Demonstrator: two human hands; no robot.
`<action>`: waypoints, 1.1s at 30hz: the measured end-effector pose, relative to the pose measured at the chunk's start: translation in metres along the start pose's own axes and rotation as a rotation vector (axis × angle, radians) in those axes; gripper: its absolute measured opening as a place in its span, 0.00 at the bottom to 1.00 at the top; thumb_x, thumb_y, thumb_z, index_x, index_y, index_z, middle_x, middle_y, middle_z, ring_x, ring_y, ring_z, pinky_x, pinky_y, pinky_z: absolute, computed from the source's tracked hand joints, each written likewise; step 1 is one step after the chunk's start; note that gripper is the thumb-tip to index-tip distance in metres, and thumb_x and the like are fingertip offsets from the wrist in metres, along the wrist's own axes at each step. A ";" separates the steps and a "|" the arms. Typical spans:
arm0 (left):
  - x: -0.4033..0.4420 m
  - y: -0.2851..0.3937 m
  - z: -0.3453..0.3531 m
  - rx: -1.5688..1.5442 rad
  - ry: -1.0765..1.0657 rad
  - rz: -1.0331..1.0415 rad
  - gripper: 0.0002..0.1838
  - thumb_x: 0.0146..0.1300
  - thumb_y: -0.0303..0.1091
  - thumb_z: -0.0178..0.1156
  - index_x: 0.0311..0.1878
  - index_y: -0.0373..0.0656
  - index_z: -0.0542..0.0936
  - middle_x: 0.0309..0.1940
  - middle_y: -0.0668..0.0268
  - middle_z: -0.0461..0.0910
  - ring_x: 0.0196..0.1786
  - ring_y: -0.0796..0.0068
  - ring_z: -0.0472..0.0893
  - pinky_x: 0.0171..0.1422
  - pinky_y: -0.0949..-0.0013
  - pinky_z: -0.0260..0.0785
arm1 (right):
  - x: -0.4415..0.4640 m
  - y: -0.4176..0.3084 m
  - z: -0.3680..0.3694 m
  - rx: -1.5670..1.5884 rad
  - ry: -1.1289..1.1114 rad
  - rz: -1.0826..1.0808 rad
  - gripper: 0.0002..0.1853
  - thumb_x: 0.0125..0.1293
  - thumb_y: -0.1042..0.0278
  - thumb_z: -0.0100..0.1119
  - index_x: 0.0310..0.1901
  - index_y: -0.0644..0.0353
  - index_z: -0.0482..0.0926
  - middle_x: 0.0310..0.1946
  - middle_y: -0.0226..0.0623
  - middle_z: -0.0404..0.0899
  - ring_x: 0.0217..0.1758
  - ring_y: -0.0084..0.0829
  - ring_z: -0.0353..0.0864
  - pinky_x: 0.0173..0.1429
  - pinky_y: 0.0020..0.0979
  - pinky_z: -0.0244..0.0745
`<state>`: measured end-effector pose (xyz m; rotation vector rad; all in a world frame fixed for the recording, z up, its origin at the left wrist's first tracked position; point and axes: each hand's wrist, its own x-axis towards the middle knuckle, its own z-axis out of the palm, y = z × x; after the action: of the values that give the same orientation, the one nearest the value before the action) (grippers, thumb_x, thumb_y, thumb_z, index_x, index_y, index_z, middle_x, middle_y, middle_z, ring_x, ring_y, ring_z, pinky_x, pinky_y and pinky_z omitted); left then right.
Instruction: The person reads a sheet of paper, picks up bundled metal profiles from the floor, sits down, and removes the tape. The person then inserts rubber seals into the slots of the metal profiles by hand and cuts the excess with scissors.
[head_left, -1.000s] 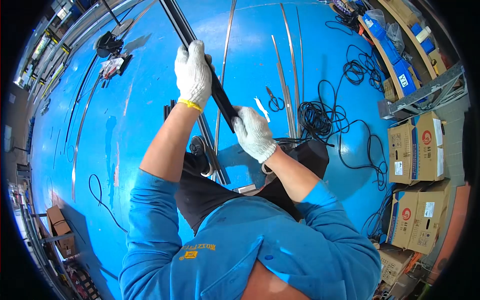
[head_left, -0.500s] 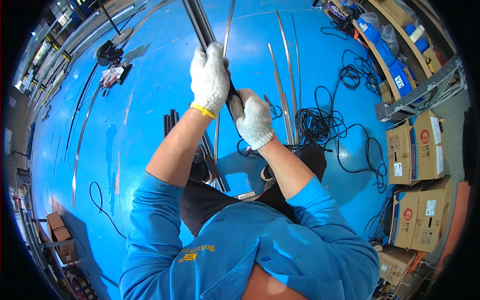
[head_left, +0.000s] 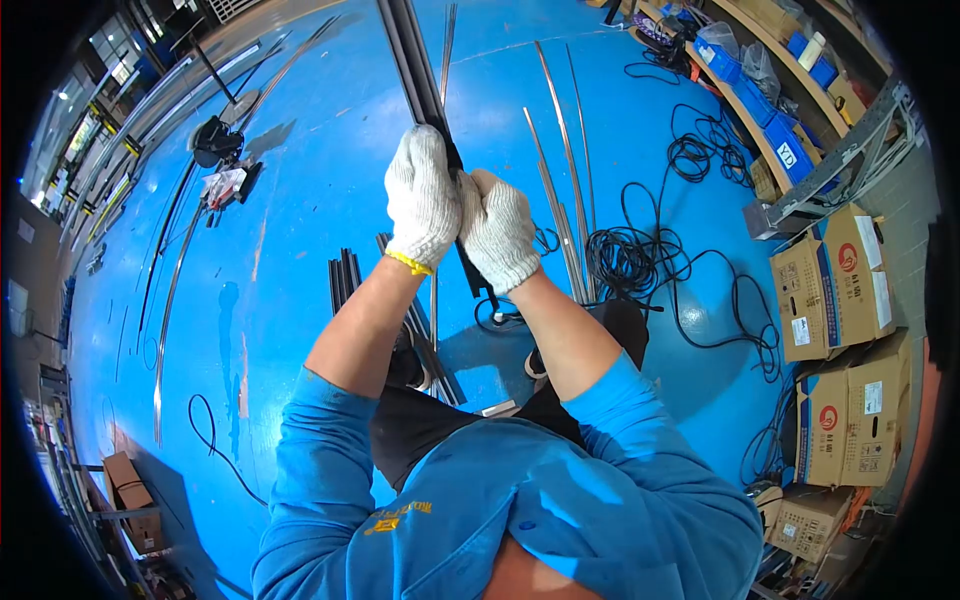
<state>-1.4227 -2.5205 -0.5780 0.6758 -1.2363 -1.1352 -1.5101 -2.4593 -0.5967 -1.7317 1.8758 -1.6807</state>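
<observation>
A long dark grooved metal profile (head_left: 410,60) runs from the top of the view down between my hands. My left hand (head_left: 424,195), in a white knitted glove with a yellow cuff edge, is closed around it. Just below and to the right, my right hand (head_left: 498,228), also gloved, grips the same profile with its fingers curled in. The two gloves touch or nearly touch. The profile's lower end shows beneath my right hand, above the floor. How the fingers sit behind the profile is hidden.
Several dark profiles (head_left: 344,275) lie by my left leg. Thin metal strips (head_left: 560,200) and a coiled black cable (head_left: 625,260) are on the blue floor (head_left: 310,180). Cardboard boxes (head_left: 835,285) and a shelf with blue bins (head_left: 785,150) stand right. A cutting machine (head_left: 222,180) sits left.
My left hand has slid or moved down toward my body, closer to my right hand. The profile has shifted slightly right, and its lower end now shows below my right hand.
</observation>
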 end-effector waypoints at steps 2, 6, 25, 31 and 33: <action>-0.007 0.004 0.001 0.024 -0.013 0.028 0.22 0.81 0.49 0.52 0.48 0.36 0.79 0.37 0.59 0.82 0.38 0.70 0.75 0.44 0.60 0.71 | 0.003 0.000 -0.004 0.015 -0.022 0.018 0.18 0.75 0.58 0.61 0.30 0.62 0.78 0.21 0.53 0.76 0.24 0.51 0.79 0.29 0.44 0.71; -0.014 0.002 -0.003 0.133 -0.122 0.121 0.21 0.81 0.47 0.53 0.48 0.35 0.79 0.35 0.61 0.83 0.36 0.71 0.76 0.42 0.61 0.71 | 0.009 -0.002 -0.005 0.110 0.029 0.018 0.16 0.75 0.59 0.63 0.33 0.62 0.80 0.25 0.49 0.80 0.27 0.49 0.82 0.32 0.42 0.74; -0.019 -0.017 -0.010 0.264 -0.106 0.208 0.21 0.82 0.45 0.49 0.48 0.35 0.79 0.32 0.51 0.81 0.35 0.57 0.82 0.42 0.55 0.73 | 0.021 -0.023 -0.039 0.091 0.073 -0.264 0.08 0.68 0.67 0.67 0.34 0.60 0.79 0.29 0.42 0.80 0.32 0.48 0.83 0.36 0.43 0.77; 0.019 0.012 -0.003 0.032 -0.036 0.061 0.12 0.79 0.39 0.54 0.44 0.40 0.78 0.37 0.56 0.82 0.42 0.58 0.82 0.47 0.56 0.75 | 0.003 -0.018 -0.052 -0.466 -0.136 -0.438 0.09 0.68 0.63 0.67 0.40 0.59 0.81 0.31 0.46 0.82 0.34 0.48 0.86 0.36 0.44 0.80; 0.018 0.005 0.003 0.661 0.006 0.463 0.07 0.74 0.34 0.57 0.45 0.39 0.77 0.38 0.51 0.82 0.43 0.49 0.82 0.49 0.54 0.76 | 0.011 -0.022 -0.059 -0.528 -0.150 -0.432 0.09 0.67 0.62 0.68 0.40 0.59 0.80 0.30 0.45 0.82 0.33 0.49 0.86 0.35 0.45 0.80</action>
<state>-1.4254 -2.5348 -0.5657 0.8141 -1.6717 -0.3283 -1.5393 -2.4253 -0.5519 -2.5352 2.1162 -1.1561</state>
